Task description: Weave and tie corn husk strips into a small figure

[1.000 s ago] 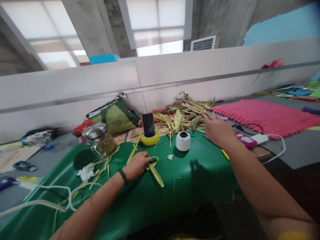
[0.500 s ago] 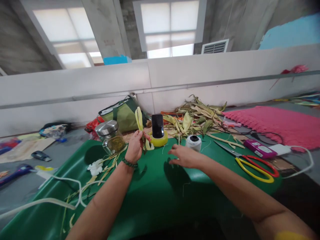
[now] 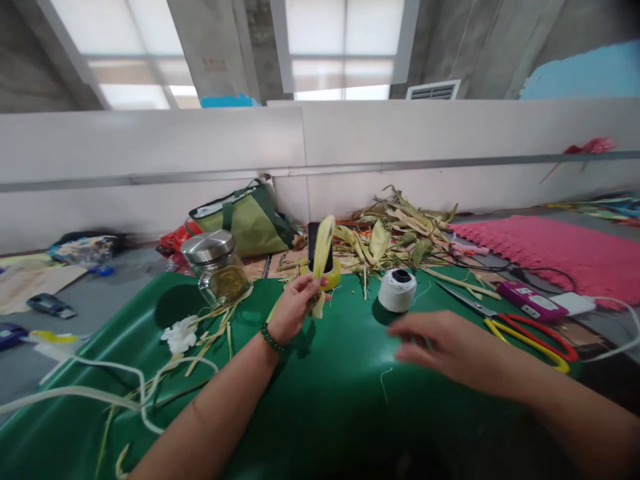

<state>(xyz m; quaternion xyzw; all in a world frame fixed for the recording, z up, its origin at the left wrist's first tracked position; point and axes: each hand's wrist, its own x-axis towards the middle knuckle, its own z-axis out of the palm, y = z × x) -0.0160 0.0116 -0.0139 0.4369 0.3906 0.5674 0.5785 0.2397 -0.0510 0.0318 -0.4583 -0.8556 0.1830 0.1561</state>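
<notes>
My left hand (image 3: 294, 307), with a green bead bracelet at its wrist, pinches a folded strip of pale corn husk (image 3: 325, 245) upright over the green mat (image 3: 340, 387). The husk partly covers a dark phone (image 3: 313, 241) propped in a yellow tape roll (image 3: 333, 275). My right hand (image 3: 440, 343) hovers over the mat, a little smeared by motion. Its thumb and fingers look apart, and I see nothing between them. Just beyond it stands a white spool of thread (image 3: 396, 293). A loose thread lies on the mat nearby.
Large scissors (image 3: 525, 333) with red and yellow handles lie at the right, near a purple box (image 3: 533, 300). Dried husks (image 3: 400, 223) are heaped at the back. A glass jar (image 3: 225, 273), a green bag (image 3: 250, 223) and white cables (image 3: 85, 395) are at the left.
My left hand has moved right with the husk, now in front of the phone. My right hand has drawn back to the right and nearer, away from the mat's middle. The view has shifted slightly.
</notes>
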